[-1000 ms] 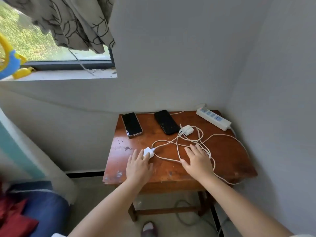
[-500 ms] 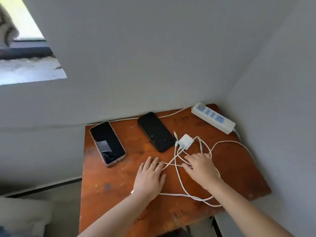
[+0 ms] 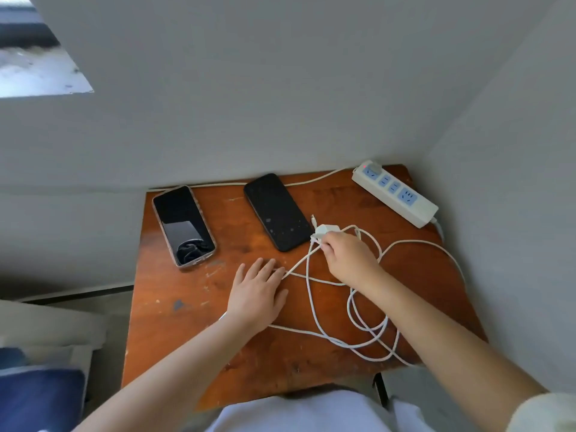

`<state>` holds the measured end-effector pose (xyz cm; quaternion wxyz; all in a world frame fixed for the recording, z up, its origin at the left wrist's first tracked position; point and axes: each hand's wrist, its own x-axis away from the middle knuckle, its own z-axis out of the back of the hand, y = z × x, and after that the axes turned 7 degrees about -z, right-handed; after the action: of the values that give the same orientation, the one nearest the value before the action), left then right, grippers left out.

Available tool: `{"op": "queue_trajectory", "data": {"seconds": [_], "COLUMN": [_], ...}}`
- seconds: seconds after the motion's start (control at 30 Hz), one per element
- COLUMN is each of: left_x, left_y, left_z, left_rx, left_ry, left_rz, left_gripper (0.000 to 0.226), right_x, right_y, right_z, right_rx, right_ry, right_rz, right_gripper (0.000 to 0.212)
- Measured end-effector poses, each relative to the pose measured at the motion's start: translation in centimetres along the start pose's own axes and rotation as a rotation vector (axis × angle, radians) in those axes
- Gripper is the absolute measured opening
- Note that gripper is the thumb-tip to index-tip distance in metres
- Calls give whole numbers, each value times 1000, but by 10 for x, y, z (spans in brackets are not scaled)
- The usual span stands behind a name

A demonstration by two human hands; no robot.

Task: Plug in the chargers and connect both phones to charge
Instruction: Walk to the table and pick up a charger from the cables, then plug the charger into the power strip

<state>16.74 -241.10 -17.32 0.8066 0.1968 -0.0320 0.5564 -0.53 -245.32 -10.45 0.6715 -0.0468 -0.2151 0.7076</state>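
Observation:
Two phones lie screen up on the brown wooden table (image 3: 174,322): a clear-cased phone (image 3: 183,225) at the far left and a black phone (image 3: 277,212) in the middle. A white power strip (image 3: 394,193) with blue sockets sits at the far right corner. My right hand (image 3: 349,258) pinches a white charger block (image 3: 325,231) beside the black phone. Tangled white cables (image 3: 358,332) spread over the right half of the table. My left hand (image 3: 257,296) lies flat, fingers spread, covering where the second charger was seen; that charger is hidden.
Grey walls close the table in at the back and right. The strip's own cord (image 3: 311,181) runs along the back edge. A window sill (image 3: 37,76) shows at the upper left, a blue cushion (image 3: 37,397) at the lower left.
The view has closed in on the table. My right hand moved forward from the cables and took hold of the charger block. My left hand stays flat on the table.

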Motion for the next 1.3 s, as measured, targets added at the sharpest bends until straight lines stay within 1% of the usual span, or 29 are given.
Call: {"op": "queue_trajectory", "data": {"seconds": [0.1,0.17,0.27,0.33,0.4,0.47,0.53,0.57,0.6,0.63,0.7,0.73,0.77,0.8,0.87,0.93,1.0,1.07,1.1,1.13,1.2,1.3], "left_x": [-11,-21,-36,-45,-53,-57,-58,-58,-59,-61,-65,-67,-69,-72,-75,-80,-89,-101,-108,-116,-132,-152], "left_y": [11,18,30,39,45,48,49,48,48,47,45,43,42,40,38,37,39,44,48,53,64,77], "left_z": [7,9,9,7,7,6,6,6,7,8,11,13,14,14,14,15,18,21,23,25,29,34], "left_rx": [-7,-2,4,-3,-15,-20,-28,-33,-37,-41,-45,-47,-50,-55,-69,-76,-79,-92,-98,-100,-91,-68], "left_ry": [80,118,142,154,156,140,120,114,111,112,114,113,113,118,127,129,114,96,88,85,94,96], "left_rz": [30,47,50,41,35,28,26,29,34,39,52,61,73,87,106,98,86,58,38,18,-14,-50], "left_gripper": [50,51,54,54,53,52,51,52,52,53,55,56,57,58,62,63,60,60,60,60,59,59], "right_x": [-5,-4,-4,-7,-12,-18,-30,-38,-48,-58,-74,-78,-80,-80,-76,-68,-64,-68,-73,-78,-88,-101], "right_y": [27,52,84,100,108,106,96,88,81,73,59,54,52,52,56,63,74,92,104,115,136,155], "right_z": [30,41,40,37,37,38,38,38,37,35,29,25,21,18,13,14,26,47,59,72,92,105], "right_rx": [-157,-185,-138,19,240,339,308,276,260,269,344,374,381,363,262,123,-7,-51,-27,18,121,262], "right_ry": [208,270,205,96,18,60,114,111,71,-6,-218,-296,-329,-319,-218,-56,129,289,339,367,348,253], "right_rz": [-7,-45,-137,-192,-184,-122,-50,-24,-15,-26,-82,-107,-117,-112,-55,15,22,-10,-34,-57,-62,45], "right_gripper": [18,16,18,20,21,18,24,29,34,38,47,49,48,45,36,33,36,36,35,33,31,30]}}
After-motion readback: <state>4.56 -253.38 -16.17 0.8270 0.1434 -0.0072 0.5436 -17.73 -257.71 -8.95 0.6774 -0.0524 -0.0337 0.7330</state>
